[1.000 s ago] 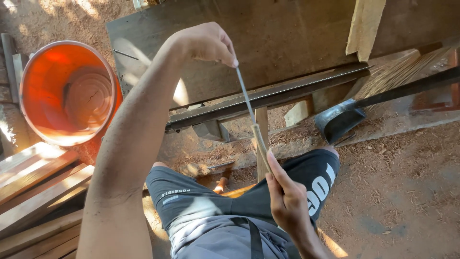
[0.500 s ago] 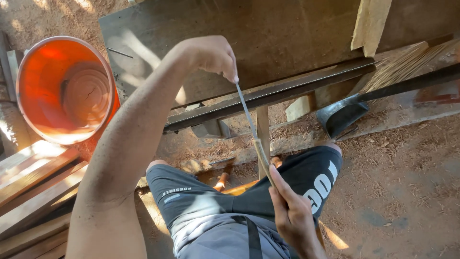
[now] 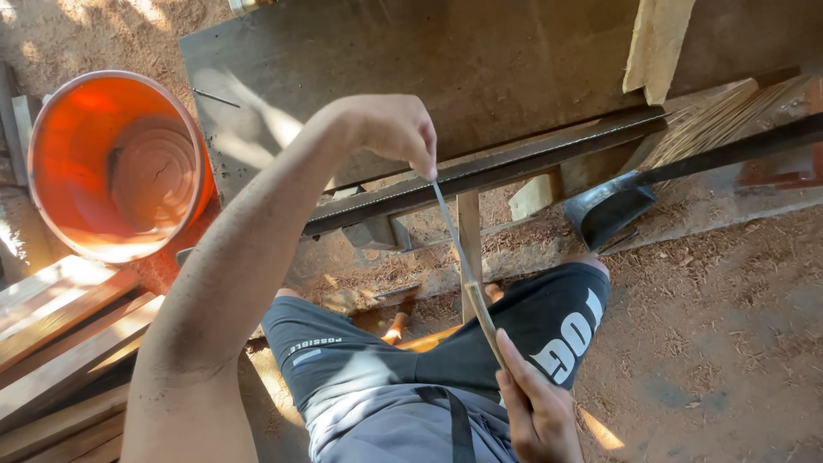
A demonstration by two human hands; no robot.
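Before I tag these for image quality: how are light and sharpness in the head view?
Head view: hard sunlight blows out the orange bucket and the stacked planks; the left hand and the thin file are fairly sharp; the right hand is cut by the frame's bottom edge.

bare arms, no sleeves in view. left hand (image 3: 390, 129) and right hand (image 3: 540, 416) bare, no gloves. dark grey fabric shorts (image 3: 369, 364) with white lettering on both legs, black drawstring (image 3: 459, 429) hanging at waist.
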